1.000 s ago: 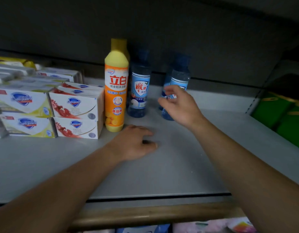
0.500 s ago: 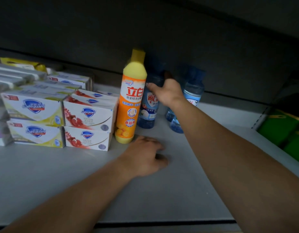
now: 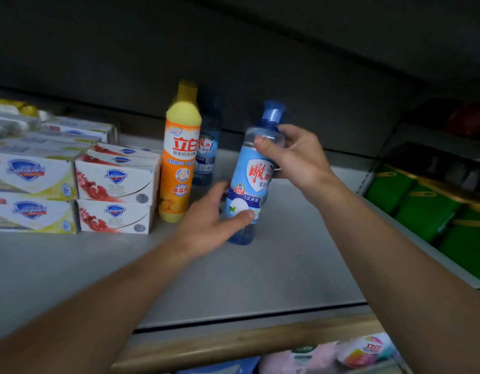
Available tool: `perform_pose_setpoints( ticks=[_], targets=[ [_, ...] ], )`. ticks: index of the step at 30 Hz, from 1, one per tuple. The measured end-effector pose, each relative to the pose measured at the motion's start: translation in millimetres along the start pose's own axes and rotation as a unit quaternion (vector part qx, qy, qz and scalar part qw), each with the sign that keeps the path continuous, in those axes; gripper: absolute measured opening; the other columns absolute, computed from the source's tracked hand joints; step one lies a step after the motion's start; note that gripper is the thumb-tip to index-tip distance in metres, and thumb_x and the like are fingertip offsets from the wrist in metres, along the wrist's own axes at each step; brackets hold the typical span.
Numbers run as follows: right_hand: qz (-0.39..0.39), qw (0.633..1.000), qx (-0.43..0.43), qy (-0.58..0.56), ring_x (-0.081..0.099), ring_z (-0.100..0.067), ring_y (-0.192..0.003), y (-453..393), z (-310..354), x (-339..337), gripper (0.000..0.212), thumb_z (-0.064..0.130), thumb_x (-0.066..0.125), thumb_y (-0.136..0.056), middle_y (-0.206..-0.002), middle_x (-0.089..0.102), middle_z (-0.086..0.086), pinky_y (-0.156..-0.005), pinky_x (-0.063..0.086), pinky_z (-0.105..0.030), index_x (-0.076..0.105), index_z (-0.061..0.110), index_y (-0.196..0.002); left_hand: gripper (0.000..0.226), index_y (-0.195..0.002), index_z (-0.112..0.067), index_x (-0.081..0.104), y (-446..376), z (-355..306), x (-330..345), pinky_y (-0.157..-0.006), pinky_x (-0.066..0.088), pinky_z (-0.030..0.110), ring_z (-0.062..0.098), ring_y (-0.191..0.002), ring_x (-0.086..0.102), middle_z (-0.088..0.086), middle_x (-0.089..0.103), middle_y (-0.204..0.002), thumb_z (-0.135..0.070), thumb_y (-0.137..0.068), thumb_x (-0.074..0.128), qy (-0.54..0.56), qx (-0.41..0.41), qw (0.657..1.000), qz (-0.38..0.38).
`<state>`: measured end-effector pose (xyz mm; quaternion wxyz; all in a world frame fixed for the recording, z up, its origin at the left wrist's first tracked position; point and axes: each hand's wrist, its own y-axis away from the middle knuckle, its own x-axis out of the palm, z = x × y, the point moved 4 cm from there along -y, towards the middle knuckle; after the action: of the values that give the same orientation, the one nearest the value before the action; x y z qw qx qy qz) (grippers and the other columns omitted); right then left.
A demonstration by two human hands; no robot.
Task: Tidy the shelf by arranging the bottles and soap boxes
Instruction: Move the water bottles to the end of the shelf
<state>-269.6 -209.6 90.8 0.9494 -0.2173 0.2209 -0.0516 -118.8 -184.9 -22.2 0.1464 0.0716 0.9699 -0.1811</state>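
Grey shelf (image 3: 287, 265): Safeguard soap boxes (image 3: 115, 195) stacked left; orange bottle (image 3: 179, 163) marked 立白 beside them; second blue bottle (image 3: 208, 155) behind. Centre: blue bottle (image 3: 251, 184), label 雕牌, tilted; right hand (image 3: 295, 157) grips its shoulder, left hand (image 3: 214, 220) clasps its lower part.

We see a dim scene: the shelf's back wall (image 3: 260, 49) stays near black, while soft light from the front reaches the grey shelf board (image 3: 260, 279). We note faint shadow under the blue bottle (image 3: 249, 184). Motion blur softens the orange bottle's yellow cap (image 3: 186, 90) and the far-left soap boxes (image 3: 31, 179). Wide-angle distortion bends the shelf edges; compression smears fine print.
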Motion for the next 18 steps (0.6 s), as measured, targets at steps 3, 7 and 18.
perform_pose_setpoints(
  ticks=[3, 7, 18],
  targets=[
    [0.004, 0.997, 0.077, -0.024, 0.075, -0.019, -0.075, 1.0, -7.5, -7.1, 0.044, 0.052, 0.076, -0.071, -0.081, 0.077, -0.004, -0.065, 0.062, -0.043, 0.07, 0.013, -0.091, 0.052, -0.12, -0.028, 0.056, 14.4, -9.1, 14.1, -0.076, 0.06, 0.039, 0.015, -0.093, 0.071, -0.002, 0.072, -0.11, -0.045, -0.075, 0.075, 0.174, -0.061, 0.979, 0.088],
    [0.025, 0.975, 0.218, -0.031, 0.074, -0.016, -0.066, 10.1, -38.0, -3.9, 0.048, 0.055, 0.067, -0.083, -0.076, 0.076, -0.004, -0.052, 0.057, -0.03, 0.069, 0.01, -0.097, 0.057, -0.109, -0.007, 0.061, 27.4, -20.2, 22.1, -0.053, 0.057, 0.038, 0.033, -0.066, 0.071, 0.019, 0.073, -0.085, -0.042, -0.068, 0.075, 0.339, -0.171, 0.907, 0.179],
    [0.069, 0.902, 0.311, -0.29, 0.071, -0.023, -0.092, 36.1, -68.6, -1.9, 0.047, 0.045, 0.058, -0.091, -0.109, 0.073, -0.009, -0.069, 0.06, -0.038, 0.061, 0.015, -0.128, 0.059, -0.104, 0.001, 0.059, 31.3, -18.7, 22.7, -0.046, 0.054, 0.028, 0.034, -0.057, 0.068, 0.023, 0.069, -0.08, -0.045, -0.066, 0.059, 0.393, -0.222, 0.854, 0.257]
  ],
)
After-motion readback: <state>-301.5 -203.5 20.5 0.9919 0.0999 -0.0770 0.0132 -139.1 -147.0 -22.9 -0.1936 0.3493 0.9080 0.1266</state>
